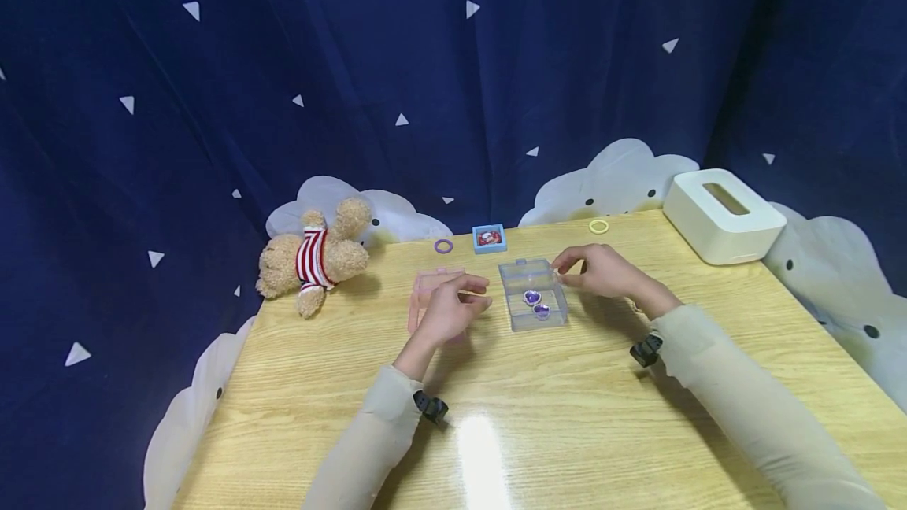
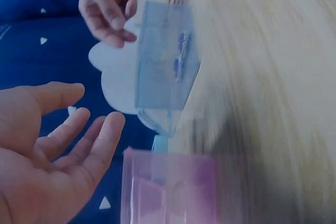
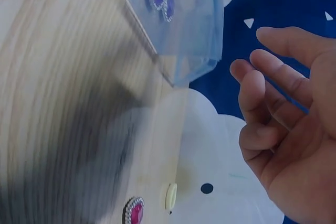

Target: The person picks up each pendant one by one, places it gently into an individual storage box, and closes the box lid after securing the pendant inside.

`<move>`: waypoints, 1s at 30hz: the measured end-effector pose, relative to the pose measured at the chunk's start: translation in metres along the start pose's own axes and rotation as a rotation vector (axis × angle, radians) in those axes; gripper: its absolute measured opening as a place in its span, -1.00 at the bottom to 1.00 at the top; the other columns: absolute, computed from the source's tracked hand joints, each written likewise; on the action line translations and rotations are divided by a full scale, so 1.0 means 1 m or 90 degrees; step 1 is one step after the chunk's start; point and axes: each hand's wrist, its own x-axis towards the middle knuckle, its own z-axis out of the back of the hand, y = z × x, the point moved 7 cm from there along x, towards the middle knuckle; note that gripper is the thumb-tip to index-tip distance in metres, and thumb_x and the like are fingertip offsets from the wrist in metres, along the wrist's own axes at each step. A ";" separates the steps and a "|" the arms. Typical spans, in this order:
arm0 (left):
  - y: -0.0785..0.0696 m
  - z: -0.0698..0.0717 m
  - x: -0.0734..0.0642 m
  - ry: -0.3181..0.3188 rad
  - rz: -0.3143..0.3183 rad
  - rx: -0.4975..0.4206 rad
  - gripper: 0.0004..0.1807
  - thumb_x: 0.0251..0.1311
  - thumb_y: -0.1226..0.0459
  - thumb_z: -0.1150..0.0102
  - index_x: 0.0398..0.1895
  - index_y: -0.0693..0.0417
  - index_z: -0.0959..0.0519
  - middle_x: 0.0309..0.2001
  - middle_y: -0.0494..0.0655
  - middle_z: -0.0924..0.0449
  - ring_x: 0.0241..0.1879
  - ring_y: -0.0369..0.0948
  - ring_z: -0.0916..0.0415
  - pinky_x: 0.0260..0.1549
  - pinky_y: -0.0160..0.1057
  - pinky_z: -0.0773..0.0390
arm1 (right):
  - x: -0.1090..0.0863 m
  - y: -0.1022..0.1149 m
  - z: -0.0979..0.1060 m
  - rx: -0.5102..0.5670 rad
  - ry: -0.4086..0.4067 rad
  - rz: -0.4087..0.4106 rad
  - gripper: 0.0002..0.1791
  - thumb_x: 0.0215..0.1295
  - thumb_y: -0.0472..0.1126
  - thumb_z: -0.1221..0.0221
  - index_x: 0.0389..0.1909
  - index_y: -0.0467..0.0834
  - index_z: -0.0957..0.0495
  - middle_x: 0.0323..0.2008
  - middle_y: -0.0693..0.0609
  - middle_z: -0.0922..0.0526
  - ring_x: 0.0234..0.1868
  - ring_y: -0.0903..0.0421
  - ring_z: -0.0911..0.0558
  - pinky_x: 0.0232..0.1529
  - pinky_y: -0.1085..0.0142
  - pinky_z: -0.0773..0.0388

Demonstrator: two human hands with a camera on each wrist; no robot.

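A clear blue box [image 1: 516,319], its lid raised at the back, stands mid-table. Two purple gem pieces with silvery beaded edges lie in it, a larger one [image 1: 532,299] beside a smaller one [image 1: 542,312]. My right hand [image 1: 602,270] hovers by the box's right side, fingers loosely bent and nothing in them; the right wrist view shows a gap between hand and box. Over the pink see-through box [image 2: 191,187] is my left hand [image 1: 449,312], relaxed and holding nothing; it partly hides that box in the head view.
A pink gem [image 3: 135,212] lies on the table near my right wrist. Along the back edge are a purple ring [image 1: 443,245], a blue-framed square [image 1: 489,239] and a yellow ring [image 1: 598,226]. A teddy bear [image 1: 347,258] lies back left; a white tissue box [image 1: 737,238] stands back right.
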 end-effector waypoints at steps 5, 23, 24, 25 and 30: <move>0.004 0.017 -0.007 -0.018 0.001 -0.011 -0.66 0.24 0.33 -0.31 0.09 0.12 -0.63 0.06 0.15 -0.68 -0.03 0.00 -0.68 -0.21 -0.23 -0.72 | -0.003 -0.007 0.010 0.007 -0.009 -0.015 -0.72 0.23 -0.16 -0.32 -0.05 -0.15 -0.67 -0.20 -0.02 -0.76 -0.31 0.12 -0.60 -0.27 0.30 -0.50; 0.037 0.080 -0.030 -0.119 0.051 -0.034 -0.64 0.24 0.36 -0.31 0.11 0.16 -0.62 0.10 0.25 -0.63 0.05 0.12 -0.63 -0.08 -0.19 -0.68 | -0.023 -0.055 0.025 0.035 -0.017 -0.079 -0.69 0.29 -0.20 -0.30 0.01 -0.22 -0.64 -0.20 -0.09 -0.74 -0.45 0.10 -0.62 -0.48 0.34 -0.55; 0.039 0.082 -0.030 -0.122 0.055 -0.040 -0.64 0.24 0.36 -0.31 0.11 0.17 -0.62 0.11 0.26 -0.62 0.06 0.13 -0.62 -0.07 -0.19 -0.68 | -0.024 -0.057 0.025 0.038 -0.017 -0.082 -0.69 0.29 -0.20 -0.30 0.01 -0.23 -0.63 -0.20 -0.10 -0.73 -0.47 0.09 -0.62 -0.51 0.35 -0.55; 0.042 0.085 -0.031 -0.125 0.062 -0.043 -0.64 0.24 0.36 -0.31 0.11 0.17 -0.62 0.12 0.27 -0.61 0.07 0.12 -0.62 -0.07 -0.20 -0.69 | -0.025 -0.060 0.026 0.039 -0.017 -0.084 -0.68 0.29 -0.21 -0.30 0.02 -0.25 -0.63 -0.20 -0.10 -0.73 -0.48 0.07 -0.63 -0.52 0.35 -0.55; 0.051 0.098 -0.036 -0.148 0.068 -0.042 -0.68 0.23 0.41 -0.29 0.07 0.21 -0.63 0.07 0.31 -0.62 0.04 0.06 -0.64 -0.17 -0.35 -0.68 | -0.031 -0.071 0.025 0.036 -0.015 -0.105 -0.68 0.32 -0.21 -0.28 0.03 -0.27 -0.62 -0.19 -0.12 -0.72 -0.45 0.05 -0.65 -0.48 0.36 -0.52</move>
